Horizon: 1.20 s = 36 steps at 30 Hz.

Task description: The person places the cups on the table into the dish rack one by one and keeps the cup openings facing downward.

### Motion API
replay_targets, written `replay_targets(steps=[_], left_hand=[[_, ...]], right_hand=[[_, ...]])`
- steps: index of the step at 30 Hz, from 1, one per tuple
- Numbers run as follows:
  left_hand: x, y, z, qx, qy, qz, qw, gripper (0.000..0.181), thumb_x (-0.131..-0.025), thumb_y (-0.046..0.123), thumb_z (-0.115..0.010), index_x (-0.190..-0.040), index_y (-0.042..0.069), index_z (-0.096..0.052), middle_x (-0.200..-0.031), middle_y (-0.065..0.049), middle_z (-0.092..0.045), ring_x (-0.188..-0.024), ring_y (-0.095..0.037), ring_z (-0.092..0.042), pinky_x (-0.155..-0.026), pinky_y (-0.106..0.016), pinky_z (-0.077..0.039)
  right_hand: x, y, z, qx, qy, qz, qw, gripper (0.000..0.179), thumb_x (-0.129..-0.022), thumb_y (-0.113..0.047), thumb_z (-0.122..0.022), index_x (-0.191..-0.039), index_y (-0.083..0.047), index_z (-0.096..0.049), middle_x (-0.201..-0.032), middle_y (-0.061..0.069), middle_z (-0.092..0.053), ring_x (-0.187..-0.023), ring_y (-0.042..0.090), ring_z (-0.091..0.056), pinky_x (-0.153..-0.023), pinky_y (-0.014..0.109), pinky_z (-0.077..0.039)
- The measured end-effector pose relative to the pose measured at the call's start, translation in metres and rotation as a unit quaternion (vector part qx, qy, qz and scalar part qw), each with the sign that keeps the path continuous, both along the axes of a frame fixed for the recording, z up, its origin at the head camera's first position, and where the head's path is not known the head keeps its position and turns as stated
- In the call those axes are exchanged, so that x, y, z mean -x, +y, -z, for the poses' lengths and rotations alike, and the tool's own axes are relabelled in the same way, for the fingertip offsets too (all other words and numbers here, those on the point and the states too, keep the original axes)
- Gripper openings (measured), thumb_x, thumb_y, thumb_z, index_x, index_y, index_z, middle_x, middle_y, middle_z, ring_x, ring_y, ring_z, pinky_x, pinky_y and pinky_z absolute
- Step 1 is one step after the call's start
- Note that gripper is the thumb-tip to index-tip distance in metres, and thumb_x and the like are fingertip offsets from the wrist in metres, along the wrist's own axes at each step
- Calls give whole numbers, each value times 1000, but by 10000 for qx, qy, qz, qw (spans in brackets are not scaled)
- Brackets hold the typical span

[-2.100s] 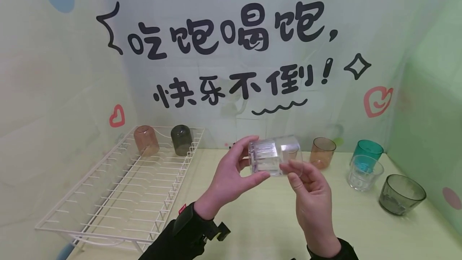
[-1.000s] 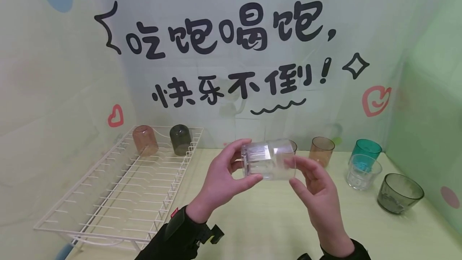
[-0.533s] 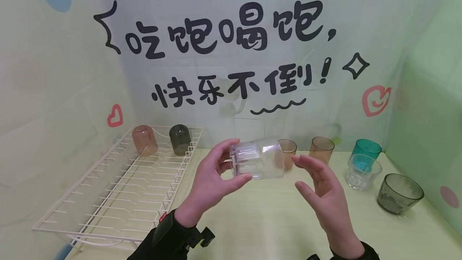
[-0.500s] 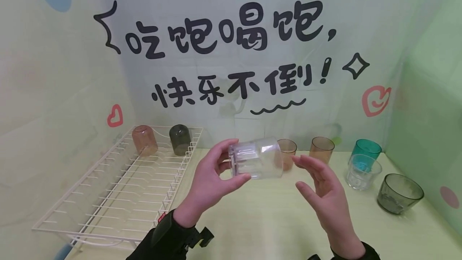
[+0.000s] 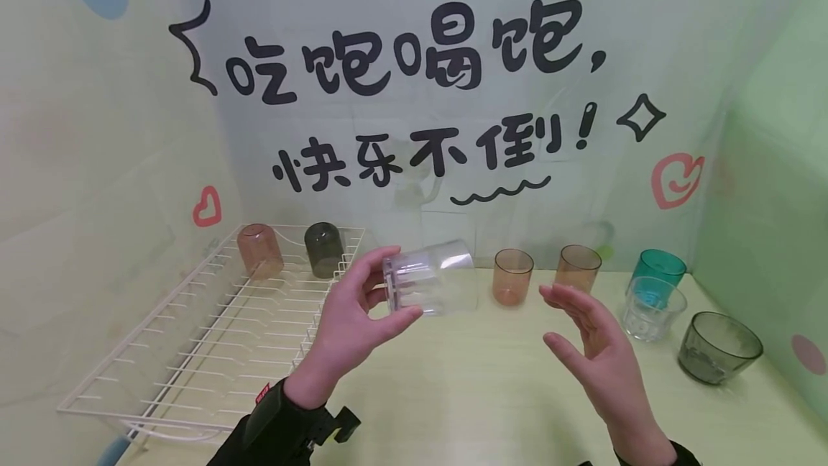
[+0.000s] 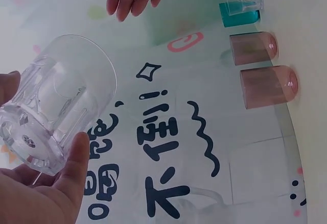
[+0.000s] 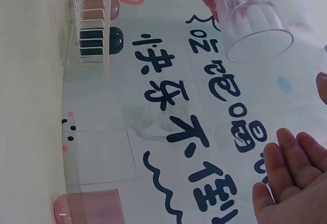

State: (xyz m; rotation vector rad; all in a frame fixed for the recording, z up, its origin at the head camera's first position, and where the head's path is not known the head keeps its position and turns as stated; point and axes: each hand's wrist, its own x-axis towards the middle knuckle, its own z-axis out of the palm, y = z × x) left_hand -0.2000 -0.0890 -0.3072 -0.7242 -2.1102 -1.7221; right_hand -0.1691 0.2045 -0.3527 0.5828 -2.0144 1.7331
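Observation:
My left hand (image 5: 352,318) grips a clear drinking glass (image 5: 433,279) round its base end, thumb in front and fingers behind. The glass lies sideways in the air, its mouth toward the right. In the left wrist view the faceted base of the glass (image 6: 36,137) sits between thumb and fingers. My right hand (image 5: 598,358) is apart from the glass, fingers extended and thumb spread, holding nothing. In the right wrist view the right hand's fingers (image 7: 291,168) show at the lower right, and the glass's rim (image 7: 260,45) faces this way.
A white wire dish rack (image 5: 213,351) stands left, with an upturned pink glass (image 5: 261,252) and an upturned dark glass (image 5: 325,250) at its back. At the table's right are two amber glasses (image 5: 513,279), a teal glass (image 5: 660,272), a clear glass (image 5: 650,315) and a grey-green bowl-shaped glass (image 5: 719,351).
My right hand has let go of the clear glass's mouth end and drawn back right. My left hand has carried the glass left, toward the rack, uncovering an amber glass behind it.

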Motion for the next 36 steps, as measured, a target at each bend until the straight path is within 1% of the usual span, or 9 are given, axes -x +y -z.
replay_targets(steps=[3, 6, 10, 12, 18, 24, 27, 32, 36], left_hand=[[1, -6, 0, 41, -51, -73, 10000, 66, -66, 21, -78, -124, 23, -46, -116, -5, -49, -100, -19, -54, -83, -32, -46], [2, -12, 1, 137, -86, -191, 9997, 67, -66, 23, -78, -125, 21, -46, -116, -4, -49, -99, -18, -54, -82, -31, -46], [4, -21, 1, 265, -148, -360, 9989, 69, -65, 24, -78, -126, 19, -45, -116, -3, -48, -100, -18, -54, -83, -29, -45], [5, -26, 0, 311, -178, -460, 9983, 69, -65, 25, -78, -126, 20, -45, -117, -3, -48, -101, -18, -54, -82, -29, -45], [6, -38, 1, 488, -292, -703, 9959, 68, -65, 29, -78, -125, 25, -45, -117, -1, -48, -101, -17, -53, -82, -27, -45], [7, -48, 4, 640, -355, -865, 9936, 70, -65, 30, -78, -125, 22, -45, -117, -2, -48, -101, -18, -53, -82, -27, -45], [7, -53, 4, 768, -377, -965, 9917, 70, -66, 33, -78, -126, 22, -44, -117, -2, -48, -101, -17, -53, -82, -26, -45], [9, -63, 5, 912, -461, -1135, 9883, 70, -66, 38, -76, -126, 23, -44, -117, -2, -49, -102, -17, -53, -82, -26, -45], [10, -72, 4, 1097, -590, -1341, 9831, 72, -66, 43, -75, -127, 23, -42, -117, -2, -49, -101, -18, -54, -82, -25, -45]], right_hand=[[0, 4, 2, -147, 63, 26, 9999, 55, -79, 4, -60, -130, -7, -42, -128, 14, -48, -120, 20, -40, -98, 23, -29], [1, 7, 3, -330, 82, 114, 9994, 56, -79, 2, -61, -131, -8, -41, -128, 13, -47, -119, 18, -41, -100, 22, -26], [1, 12, 5, -511, 90, 225, 9984, 58, -78, 1, -62, -131, -9, -41, -129, 12, -47, -119, 17, -41, -99, 21, -26], [2, 14, 6, -547, 148, 217, 9982, 59, -77, 3, -62, -131, -8, -41, -129, 13, -47, -119, 17, -41, -99, 21, -26], [4, 22, 11, -646, -1, 295, 9975, 60, -76, 2, -63, -131, -10, -42, -129, 9, -47, -119, 18, -40, -100, 24, -26], [5, 29, 14, -908, -105, 337, 9952, 60, -77, -1, -64, -131, -12, -42, -132, 3, -45, -119, 17, -40, -100, 23, -26], [5, 32, 15, -1021, -78, 353, 9941, 59, -77, -1, -64, -132, -12, -42, -134, 2, -44, -119, 16, -40, -100, 23, -25], [5, 37, 18, -1336, -152, 569, 9893, 59, -78, -7, -65, -132, -17, -42, -134, -2, -43, -119, 12, -40, -98, 18, -25], [6, 41, 20, -1464, -177, 648, 9869, 61, -78, -8, -66, -132, -19, -41, -134, -1, -43, -118, 11, -40, -97, 18, -25]])
